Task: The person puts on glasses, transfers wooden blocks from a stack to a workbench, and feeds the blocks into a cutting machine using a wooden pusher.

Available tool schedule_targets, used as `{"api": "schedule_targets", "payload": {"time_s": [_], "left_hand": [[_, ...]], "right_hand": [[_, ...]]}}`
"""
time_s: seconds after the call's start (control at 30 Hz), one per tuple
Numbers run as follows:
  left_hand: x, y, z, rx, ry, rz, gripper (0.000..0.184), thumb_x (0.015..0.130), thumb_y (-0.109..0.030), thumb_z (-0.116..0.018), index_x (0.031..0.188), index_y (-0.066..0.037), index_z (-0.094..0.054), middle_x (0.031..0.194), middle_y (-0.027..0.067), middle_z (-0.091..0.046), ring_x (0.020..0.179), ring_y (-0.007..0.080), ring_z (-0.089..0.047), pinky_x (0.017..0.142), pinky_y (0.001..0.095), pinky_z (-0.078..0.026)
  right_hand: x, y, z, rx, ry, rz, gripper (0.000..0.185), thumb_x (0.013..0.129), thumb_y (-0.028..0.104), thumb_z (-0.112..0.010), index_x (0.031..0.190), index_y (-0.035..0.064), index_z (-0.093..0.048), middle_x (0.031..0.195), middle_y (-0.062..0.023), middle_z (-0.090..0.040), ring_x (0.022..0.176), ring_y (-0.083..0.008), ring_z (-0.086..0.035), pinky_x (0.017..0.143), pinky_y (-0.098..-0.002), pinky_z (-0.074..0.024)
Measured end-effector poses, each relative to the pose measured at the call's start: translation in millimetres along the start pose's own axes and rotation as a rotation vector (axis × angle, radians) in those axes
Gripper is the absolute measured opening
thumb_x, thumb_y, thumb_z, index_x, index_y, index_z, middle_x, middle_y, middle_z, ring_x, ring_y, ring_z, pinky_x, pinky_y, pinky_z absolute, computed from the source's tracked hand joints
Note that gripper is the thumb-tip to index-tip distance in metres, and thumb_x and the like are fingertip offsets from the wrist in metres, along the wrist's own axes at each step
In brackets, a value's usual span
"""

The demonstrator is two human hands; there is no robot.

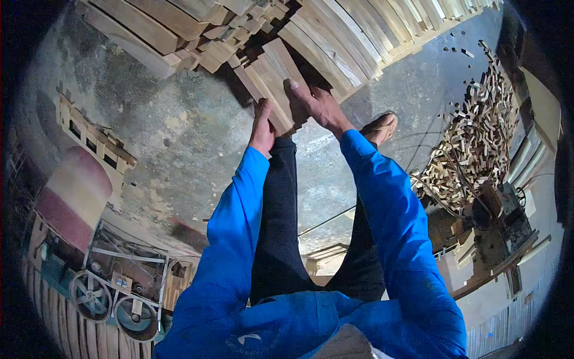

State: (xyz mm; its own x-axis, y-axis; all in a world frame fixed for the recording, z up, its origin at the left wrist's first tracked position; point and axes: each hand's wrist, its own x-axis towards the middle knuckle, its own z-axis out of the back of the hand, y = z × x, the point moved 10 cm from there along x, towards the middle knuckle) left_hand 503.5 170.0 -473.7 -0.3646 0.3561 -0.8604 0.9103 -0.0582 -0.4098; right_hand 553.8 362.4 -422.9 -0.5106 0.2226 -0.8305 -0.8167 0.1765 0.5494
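Between my two hands is a bundle of pale wooden boards (272,78), its near end close to my knee and its far end by the stacked wood. My left hand (262,127) presses along the left side of the bundle, fingers partly hidden beneath it. On the right side, my right hand (323,107) grips the boards with its thumb lying over the top. Just beyond the bundle lie a stack of thick wooden pieces (140,27) to the left and a row of long planks (335,45) to the right.
A heap of small wood offcuts (472,131) spreads over the concrete floor (173,137) on the right, beside a dark machine (496,215). To the left are a wooden pallet-like frame (95,134) and a machine with spoked wheels (91,294). My sandalled foot (381,127) stands near my right hand.
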Motion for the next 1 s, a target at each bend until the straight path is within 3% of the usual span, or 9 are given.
{"api": "schedule_targets", "payload": {"time_s": [0.07,0.23,0.3,0.37,0.43,0.5,0.57,0.9,1.0], "left_hand": [[-4,-5,0,-0.003,-0.013,-0.015,0.091,0.098,-0.054,-0.068,0.164,-0.018,-0.018,0.155,0.0131,-0.040,0.141,0.0299,-0.044,0.114,0.0487,-0.041],[-7,-9,5,0.027,-0.010,-0.035,0.084,0.097,-0.053,-0.068,0.161,-0.013,-0.029,0.151,0.0133,-0.046,0.138,0.0288,-0.048,0.113,0.0461,-0.043],[-8,-5,2,0.054,0.005,-0.005,0.090,0.096,-0.063,-0.064,0.161,-0.011,-0.030,0.152,0.0121,-0.047,0.140,0.0273,-0.047,0.117,0.0435,-0.040],[-1,2,7,0.050,-0.012,-0.021,0.092,0.095,-0.063,-0.065,0.161,-0.010,-0.029,0.151,0.0127,-0.047,0.140,0.0286,-0.047,0.117,0.0442,-0.040],[-1,6,8,-0.019,-0.012,-0.020,0.074,0.099,-0.054,-0.064,0.153,-0.010,-0.041,0.147,0.0113,-0.050,0.134,0.0265,-0.051,0.112,0.0445,-0.044],[-4,-1,4,-0.015,-0.004,-0.038,0.073,0.099,-0.054,-0.064,0.153,-0.010,-0.041,0.146,0.0114,-0.051,0.134,0.0262,-0.051,0.111,0.0442,-0.044],[-8,-3,4,-0.037,-0.011,-0.025,0.073,0.099,-0.053,-0.065,0.152,-0.009,-0.042,0.144,0.0115,-0.051,0.133,0.0257,-0.051,0.110,0.0430,-0.045],[-11,-4,-4,-0.034,0.023,-0.059,0.076,0.097,-0.055,-0.065,0.152,-0.009,-0.040,0.140,0.0131,-0.053,0.130,0.0277,-0.055,0.109,0.0446,-0.047],[-25,-2,-2,-0.092,0.000,0.033,0.079,0.097,-0.056,-0.063,0.153,-0.008,-0.037,0.139,0.0172,-0.055,0.125,0.0322,-0.060,0.103,0.0477,-0.054]], "right_hand": [[2,2,-1,0.010,0.022,-0.031,0.104,0.086,0.085,-0.053,0.135,-0.0054,-0.063,0.122,-0.0253,-0.071,0.113,-0.0343,-0.068,0.099,-0.0431,-0.0513],[-9,19,-2,0.054,0.026,0.060,0.098,0.084,0.079,-0.062,0.134,-0.0056,-0.064,0.121,-0.0256,-0.071,0.111,-0.0347,-0.069,0.098,-0.0426,-0.0519],[-3,15,-2,0.035,-0.003,0.068,0.097,0.084,0.078,-0.063,0.131,-0.0074,-0.065,0.118,-0.0236,-0.071,0.106,-0.0310,-0.068,0.093,-0.0408,-0.0524],[2,-2,-2,0.006,-0.021,-0.067,0.101,0.078,0.077,-0.069,0.134,-0.0069,-0.063,0.122,-0.0260,-0.071,0.111,-0.0339,-0.069,0.098,-0.0422,-0.0521],[-1,7,-2,0.162,-0.018,0.052,0.101,0.077,0.075,-0.072,0.136,-0.0073,-0.063,0.124,-0.0249,-0.070,0.112,-0.0332,-0.069,0.099,-0.0413,-0.0521],[-2,10,1,0.196,0.008,0.017,0.100,0.078,0.073,-0.074,0.137,-0.0066,-0.062,0.126,-0.0223,-0.070,0.113,-0.0324,-0.068,0.100,-0.0400,-0.0521],[-4,10,-16,0.282,0.215,-0.028,0.100,0.082,0.072,-0.072,0.142,-0.0070,-0.057,0.133,-0.0209,-0.065,0.119,-0.0293,-0.064,0.103,-0.0367,-0.0488],[-3,4,-28,0.328,0.183,0.039,0.110,0.078,0.066,-0.080,0.152,-0.0055,-0.042,0.142,-0.0258,-0.058,0.130,-0.0349,-0.057,0.113,-0.0409,-0.0433],[-15,11,-35,0.348,0.182,0.067,0.108,0.077,0.065,-0.081,0.150,-0.0054,-0.043,0.140,-0.0253,-0.059,0.129,-0.0352,-0.058,0.113,-0.0411,-0.0441]]}}
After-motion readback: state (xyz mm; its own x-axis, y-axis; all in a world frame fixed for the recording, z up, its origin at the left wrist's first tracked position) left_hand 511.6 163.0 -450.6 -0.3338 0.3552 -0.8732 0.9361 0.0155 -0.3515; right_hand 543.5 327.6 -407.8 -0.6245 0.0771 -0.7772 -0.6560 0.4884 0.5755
